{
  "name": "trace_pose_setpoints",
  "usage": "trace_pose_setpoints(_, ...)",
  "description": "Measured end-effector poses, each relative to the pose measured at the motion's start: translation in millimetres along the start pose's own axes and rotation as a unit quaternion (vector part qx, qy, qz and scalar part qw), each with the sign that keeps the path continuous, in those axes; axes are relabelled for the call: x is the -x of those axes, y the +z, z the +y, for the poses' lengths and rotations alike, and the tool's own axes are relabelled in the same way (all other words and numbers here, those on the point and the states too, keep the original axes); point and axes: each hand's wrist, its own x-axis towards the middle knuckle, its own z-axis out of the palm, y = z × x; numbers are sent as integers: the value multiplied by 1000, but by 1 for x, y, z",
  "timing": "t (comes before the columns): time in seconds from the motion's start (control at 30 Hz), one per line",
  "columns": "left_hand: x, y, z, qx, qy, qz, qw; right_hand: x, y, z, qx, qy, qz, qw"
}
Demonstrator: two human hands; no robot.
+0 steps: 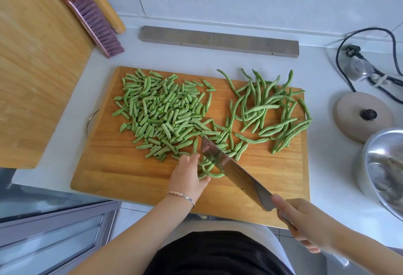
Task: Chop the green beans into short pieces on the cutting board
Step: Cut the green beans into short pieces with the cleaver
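Observation:
A wooden cutting board lies on the white counter. A big heap of short cut bean pieces covers its left half. Whole long green beans lie tangled on its right half. My left hand presses a small bunch of beans onto the board near the front middle. My right hand grips the handle of a broad steel cleaver. The blade slants up and left, its tip among the cut pieces, right beside my left fingers.
A second wooden board stands at the left. A brush and a rolling pin lean at the back left. A grey wooden strip lies behind the board. A pot lid, a steel bowl and a black cable sit at the right.

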Motion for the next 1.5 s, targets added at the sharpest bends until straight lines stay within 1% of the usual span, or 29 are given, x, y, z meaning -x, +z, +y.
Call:
trace_pose_setpoints(0.07, -1, -1, -4, -25, 35, -24, 999, 0, -2, 0, 4, 0, 4, 1000)
trace_pose_setpoints(0.13, -1, -3, -8, -77, 74, -31, 994, -1, -4, 1, 5, -1, 14, 1000)
trace_pose_setpoints(0.2, -1, -4, -11, -134, 108, -14, 985, -1, -7, 1, 0, 1, 20, 1000)
trace_pose_setpoints(0.27, -2, -5, -13, -155, 134, 10, 979, -1, -10, 1, -12, 2, 28, 1000)
trace_pose_setpoints(0.3, -3, -5, -12, -153, 132, 14, 979, -1, -12, 0, -18, 0, 32, 999)
trace_pose_setpoints(0.37, -4, -6, -7, -139, 96, 13, 985, -1, -15, 0, -28, -6, 41, 999)
trace_pose_setpoints(0.47, -6, -2, 1, -163, 54, -18, 985, -2, -17, 0, -30, -9, 49, 998)
trace_pose_setpoints(0.57, -7, 0, 5, -207, 79, -28, 975, -3, -18, 1, -27, -10, 52, 998)
trace_pose_setpoints(0.7, -5, -3, -6, -185, 131, -8, 974, -1, -19, 5, -30, -8, 55, 998)
trace_pose_setpoints(0.73, -4, -7, -8, -198, 149, -1, 969, -1, -19, 5, -31, -8, 57, 998)
trace_pose_setpoints(0.77, -4, -10, -11, -204, 166, 26, 964, -1, -20, 6, -33, -8, 58, 998)
trace_pose_setpoints(0.8, -4, -12, -15, -191, 192, 71, 960, -1, -20, 5, -35, -8, 60, 998)
trace_pose_setpoints(0.87, -4, -16, -21, -137, 235, 185, 944, -1, -21, 5, -39, -9, 64, 997)
trace_pose_setpoints(0.9, -2, -20, -19, -99, 232, 202, 946, -1, -22, 5, -41, -8, 66, 997)
trace_pose_setpoints(0.93, -1, -27, -14, -42, 206, 198, 957, -1, -22, 4, -43, -9, 66, 997)
trace_pose_setpoints(0.97, 0, -31, -8, 34, 142, 175, 974, -1, -22, 4, -45, -10, 66, 997)
trace_pose_setpoints(1.0, -1, -34, -2, 101, 57, 143, 983, -2, -23, 4, -48, -12, 65, 997)
trace_pose_setpoints(1.03, -4, -29, 1, 151, -22, 112, 982, -2, -23, 4, -51, -13, 63, 997)
trace_pose_setpoints(1.07, -9, -20, 3, 188, -76, 70, 977, -2, -23, 4, -53, -14, 62, 997)
trace_pose_setpoints(1.1, -12, -12, 5, 209, -102, 35, 972, -2, -23, 5, -54, -14, 60, 997)
trace_pose_setpoints(1.13, -15, -6, 7, 219, -110, 16, 969, -3, -23, 5, -55, -14, 59, 997)
trace_pose_setpoints(1.2, -18, 1, 12, 206, -106, 19, 973, -3, -22, 6, -56, -13, 57, 997)
trace_pose_setpoints(1.27, -20, 8, 14, 140, -100, 31, 985, -4, -21, 7, -62, -12, 56, 996)
trace_pose_setpoints(1.33, -18, 10, 18, 91, -109, 29, 989, -4, -20, 8, -65, -14, 52, 996)
trace_pose_setpoints(1.43, -16, 12, 21, 80, -127, 21, 988, -5, -19, 9, -70, -15, 49, 996)
trace_pose_setpoints(1.5, -16, 14, 21, 97, -153, 18, 983, -5, -18, 9, -69, -18, 48, 996)
